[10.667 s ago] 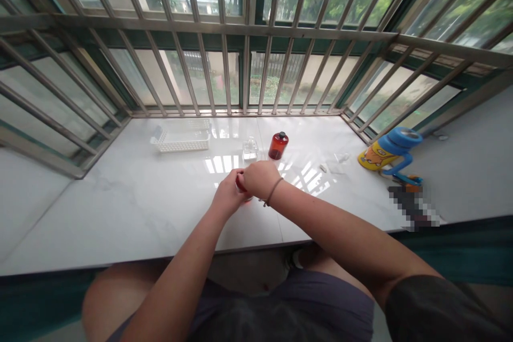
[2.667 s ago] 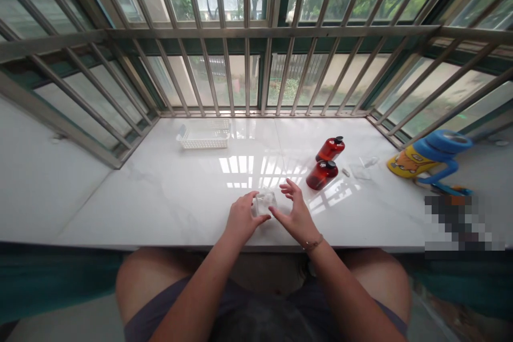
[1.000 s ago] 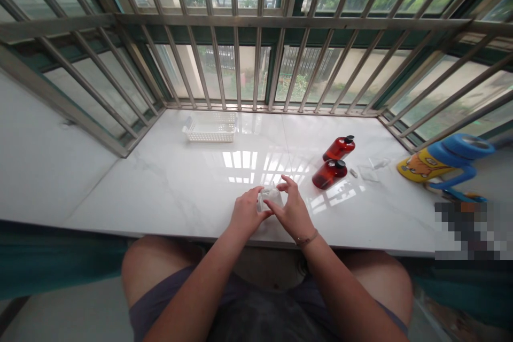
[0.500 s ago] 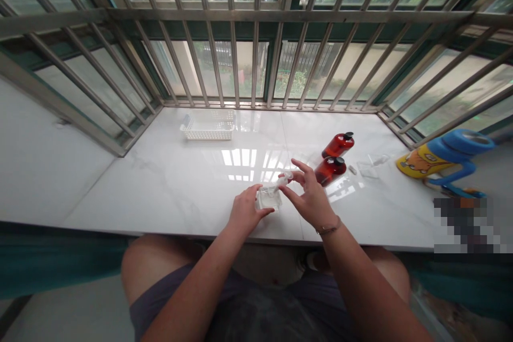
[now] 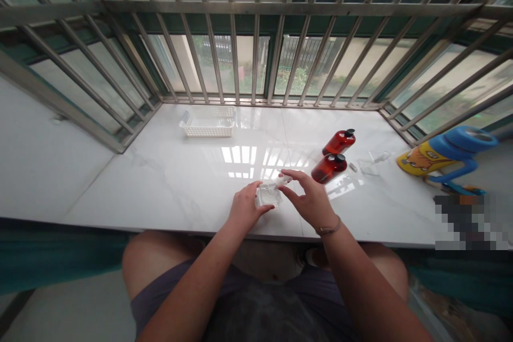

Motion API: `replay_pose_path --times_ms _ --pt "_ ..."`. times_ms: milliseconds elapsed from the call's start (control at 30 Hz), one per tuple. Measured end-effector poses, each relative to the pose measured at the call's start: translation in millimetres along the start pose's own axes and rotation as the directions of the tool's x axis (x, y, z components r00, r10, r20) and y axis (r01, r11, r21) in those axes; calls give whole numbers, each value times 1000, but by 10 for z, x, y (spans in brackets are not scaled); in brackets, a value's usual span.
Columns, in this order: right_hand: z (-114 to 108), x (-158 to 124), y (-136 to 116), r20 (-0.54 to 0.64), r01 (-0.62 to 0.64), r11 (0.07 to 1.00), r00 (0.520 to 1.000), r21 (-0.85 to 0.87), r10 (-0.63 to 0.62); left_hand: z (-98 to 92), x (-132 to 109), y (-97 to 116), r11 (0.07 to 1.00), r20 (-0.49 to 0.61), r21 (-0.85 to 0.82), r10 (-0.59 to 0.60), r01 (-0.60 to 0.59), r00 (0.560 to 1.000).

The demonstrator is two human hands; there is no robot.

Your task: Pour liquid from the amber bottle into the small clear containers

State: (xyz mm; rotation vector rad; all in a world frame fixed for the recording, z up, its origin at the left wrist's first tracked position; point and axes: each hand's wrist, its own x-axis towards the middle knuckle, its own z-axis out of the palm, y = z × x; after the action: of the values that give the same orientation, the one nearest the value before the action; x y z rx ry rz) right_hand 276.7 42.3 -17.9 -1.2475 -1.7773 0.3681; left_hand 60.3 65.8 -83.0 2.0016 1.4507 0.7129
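A small clear square bottle (image 5: 269,196) stands near the front edge of the white marble sill (image 5: 168,181). My left hand (image 5: 244,209) grips its left side with thumb and fingers. My right hand (image 5: 308,199) pinches a small clear cap or pump piece (image 5: 282,180) just above and right of the bottle's top. Two amber bottles with black caps lie on the sill to the right, one (image 5: 329,167) close to my right hand and the other (image 5: 339,141) behind it.
A white slotted basket (image 5: 208,122) sits at the back left by the window bars (image 5: 256,53). Small clear pieces (image 5: 367,164) lie right of the amber bottles. A blue and yellow child's cup (image 5: 444,152) lies at the far right.
Over the last second my right hand lifted the small clear piece off the bottle's top, moved it up and right, then brought it back close. The left hand stayed on the bottle.
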Motion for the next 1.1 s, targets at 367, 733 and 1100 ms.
replay_pose_path --times_ms 367,733,1100 --pt "67 -31 26 -1 -86 996 996 -2 86 -5 -5 7 1000 4 -8 -1 1 1000" --pt "-8 -92 12 249 -358 925 914 128 320 3 -8 -3 1000 2 0 12 -12 1000" --pt "-33 -26 -39 459 -642 604 764 473 453 -10 -10 20 1000 11 18 -5 5 1000"
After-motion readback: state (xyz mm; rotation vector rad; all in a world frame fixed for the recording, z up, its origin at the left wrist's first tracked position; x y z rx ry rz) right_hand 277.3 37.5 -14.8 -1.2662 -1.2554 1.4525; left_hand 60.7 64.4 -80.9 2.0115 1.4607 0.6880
